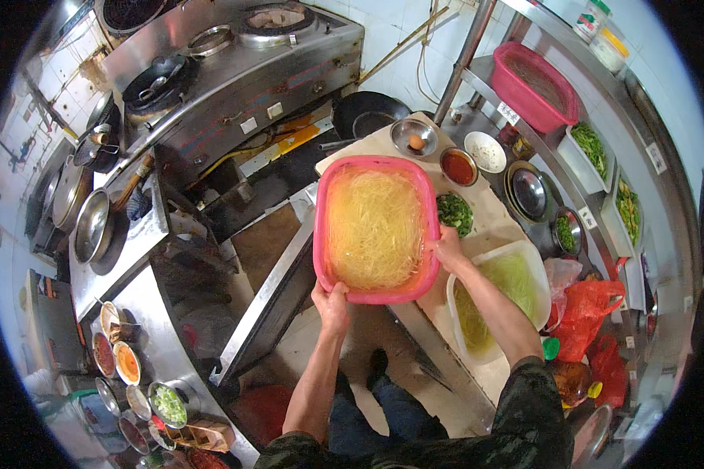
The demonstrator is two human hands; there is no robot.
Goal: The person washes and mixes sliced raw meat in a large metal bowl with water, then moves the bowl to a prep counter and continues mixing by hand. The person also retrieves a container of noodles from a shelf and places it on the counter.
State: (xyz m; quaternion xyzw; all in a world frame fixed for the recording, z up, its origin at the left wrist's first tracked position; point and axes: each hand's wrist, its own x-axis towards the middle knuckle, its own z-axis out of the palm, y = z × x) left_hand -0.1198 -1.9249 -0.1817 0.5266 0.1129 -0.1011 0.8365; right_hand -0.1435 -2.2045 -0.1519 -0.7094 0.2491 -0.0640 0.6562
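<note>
Both hands carry a pink plastic basin [320, 234] filled with pale yellow shredded strands [378, 225], which look wet. My left hand [331, 302] grips the rim at the near left corner. On the right side, my right hand [446, 249] holds the rim with the fingers partly hidden. The basin is above the edge of a pale worktop [487, 231]. Below my right forearm, a white tub [540, 275] holds greenish-yellow shreds in liquid. A bowl of chopped greens [454, 214] is partly covered by the basin's right side.
On the worktop, a steel bowl [402, 132] holds a brown egg, beside a bowl of red sauce [459, 166]. Shelving [475, 76] at right carries another pink basin [534, 88]. A stove [258, 111] with woks stands ahead. Seasoning bowls [126, 363] line the left counter.
</note>
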